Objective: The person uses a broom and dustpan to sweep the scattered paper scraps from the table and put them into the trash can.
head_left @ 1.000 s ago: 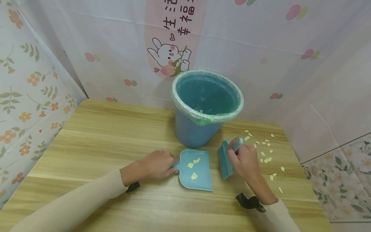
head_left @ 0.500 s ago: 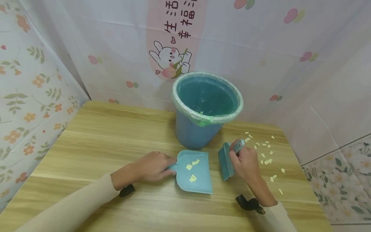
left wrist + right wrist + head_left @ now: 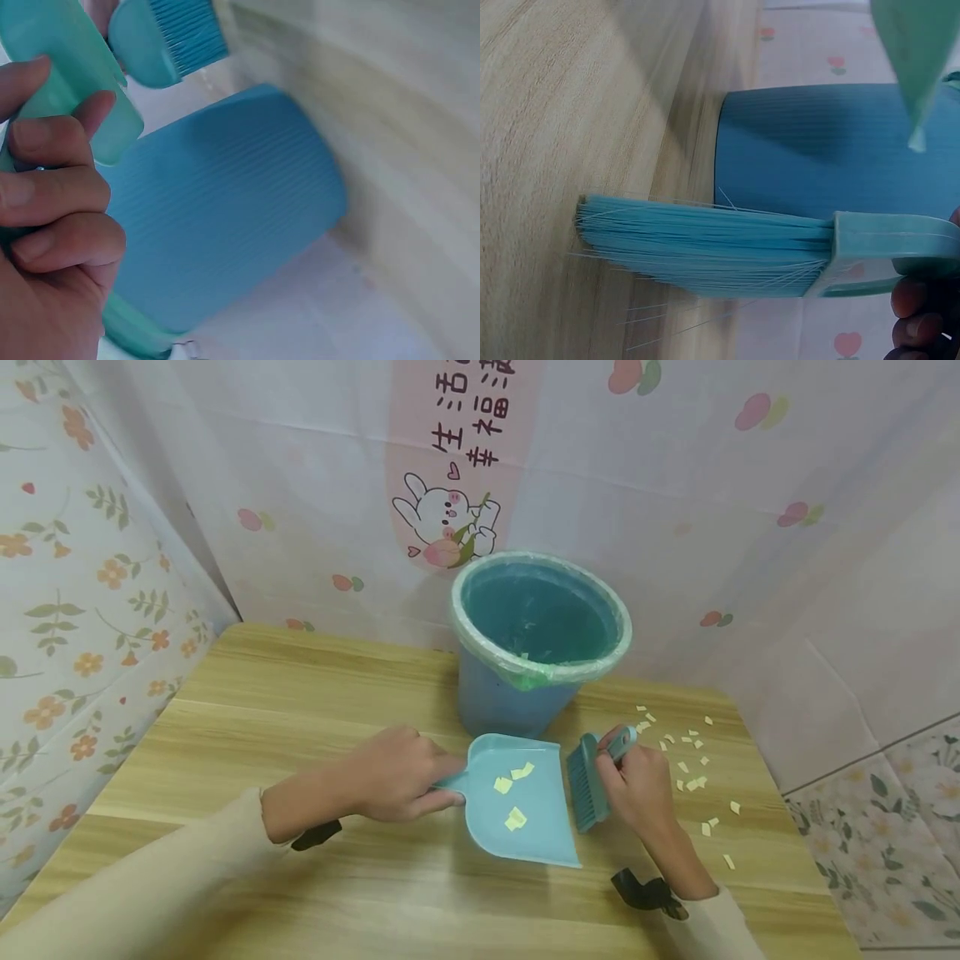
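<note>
My left hand (image 3: pixel 393 774) grips the handle of a light blue dustpan (image 3: pixel 546 797), its fingers (image 3: pixel 64 187) curled round it in the left wrist view. The pan is lifted over the table, casting a shadow below, and bears 3 pale yellow paper scraps (image 3: pixel 515 818). My right hand (image 3: pixel 641 781) holds a small teal hand brush (image 3: pixel 588 785) by its handle, just right of the pan's open edge. In the right wrist view the brush bristles (image 3: pixel 705 244) point down to the tabletop, and a corner of the dustpan (image 3: pixel 911 52) hangs above them.
Behind the pan stands a blue waste bin (image 3: pixel 498 697) with a clear liner folded over its rim. Several paper scraps (image 3: pixel 696 783) lie scattered on the wooden table (image 3: pixel 300 693) right of the brush. A printed curtain (image 3: pixel 315 485) hangs at the back.
The left hand has raised the dustpan off the table with the scraps on it. It first drew slightly left, then came up and right. The right hand and brush have hardly moved.
</note>
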`<state>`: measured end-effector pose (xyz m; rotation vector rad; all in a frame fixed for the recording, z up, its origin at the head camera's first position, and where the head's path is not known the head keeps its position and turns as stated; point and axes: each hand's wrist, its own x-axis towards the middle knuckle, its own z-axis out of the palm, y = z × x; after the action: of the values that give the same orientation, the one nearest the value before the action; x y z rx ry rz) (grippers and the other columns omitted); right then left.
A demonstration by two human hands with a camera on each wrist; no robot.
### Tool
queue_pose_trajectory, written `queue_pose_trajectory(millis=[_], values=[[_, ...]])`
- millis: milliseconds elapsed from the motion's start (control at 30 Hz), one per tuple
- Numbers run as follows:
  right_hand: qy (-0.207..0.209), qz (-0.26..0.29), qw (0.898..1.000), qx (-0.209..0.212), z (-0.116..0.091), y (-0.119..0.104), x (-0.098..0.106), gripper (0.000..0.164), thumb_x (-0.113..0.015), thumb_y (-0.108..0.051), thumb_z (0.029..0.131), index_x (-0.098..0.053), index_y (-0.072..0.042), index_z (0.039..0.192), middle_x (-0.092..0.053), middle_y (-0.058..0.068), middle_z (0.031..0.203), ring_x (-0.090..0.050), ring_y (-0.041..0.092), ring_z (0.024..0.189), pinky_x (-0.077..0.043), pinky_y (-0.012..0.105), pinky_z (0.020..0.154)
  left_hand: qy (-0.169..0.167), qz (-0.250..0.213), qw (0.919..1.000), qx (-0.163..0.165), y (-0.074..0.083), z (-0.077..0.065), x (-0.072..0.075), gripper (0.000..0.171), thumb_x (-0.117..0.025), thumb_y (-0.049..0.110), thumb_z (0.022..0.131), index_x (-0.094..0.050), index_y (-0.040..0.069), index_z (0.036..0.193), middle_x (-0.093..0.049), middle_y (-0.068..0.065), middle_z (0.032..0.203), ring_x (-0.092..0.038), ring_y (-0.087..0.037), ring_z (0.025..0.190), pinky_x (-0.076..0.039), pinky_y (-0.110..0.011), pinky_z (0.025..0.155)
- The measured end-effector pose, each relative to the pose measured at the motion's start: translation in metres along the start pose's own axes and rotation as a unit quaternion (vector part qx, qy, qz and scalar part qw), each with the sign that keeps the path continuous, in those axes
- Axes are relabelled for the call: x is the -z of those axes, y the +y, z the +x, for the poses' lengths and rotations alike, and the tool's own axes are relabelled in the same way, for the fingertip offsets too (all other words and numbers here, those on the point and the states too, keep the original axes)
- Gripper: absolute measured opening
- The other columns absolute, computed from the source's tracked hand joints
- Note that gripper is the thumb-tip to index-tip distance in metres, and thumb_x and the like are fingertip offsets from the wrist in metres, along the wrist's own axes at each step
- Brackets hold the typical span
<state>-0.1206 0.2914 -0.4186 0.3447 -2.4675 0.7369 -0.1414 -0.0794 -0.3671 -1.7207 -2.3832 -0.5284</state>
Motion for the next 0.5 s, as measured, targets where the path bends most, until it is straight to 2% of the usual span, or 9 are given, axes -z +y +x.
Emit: queue_pose_trajectory(millis=[333, 500], values=[[0.002, -0.001, 1.0, 0.011, -0.001, 0.003, -0.002, 0.012, -0.058, -0.002, 0.091, -0.069, -0.007, 0.086, -0.061, -0.003, 0.065, -0.046, 0.009, 0.053, -0.037, 0.031, 0.047, -0.012, 0.019, 0.9993, -0.03, 0.008, 0.021, 0.04, 0.029, -0.07, 0.034, 0.107, -0.057, 0.011, 0.096, -0.033, 0.01, 0.064, -0.035, -0.007, 0.052, -0.025, -0.023, 0.051], [0.008, -0.003, 0.999, 0.042, -0.003, 0.005, -0.002, 0.01, -0.06, 0.003, 0.095, -0.066, -0.004, 0.09, -0.046, -0.011, 0.061, -0.035, 0.003, 0.053, -0.031, 0.027, 0.047, -0.024, -0.011, 0.9992, -0.031, 0.01, 0.033, 0.062, 0.028, -0.068, 0.031, 0.109, -0.056, 0.01, 0.095, -0.038, 0.009, 0.066, -0.041, -0.009, 0.055, -0.032, -0.025, 0.053]])
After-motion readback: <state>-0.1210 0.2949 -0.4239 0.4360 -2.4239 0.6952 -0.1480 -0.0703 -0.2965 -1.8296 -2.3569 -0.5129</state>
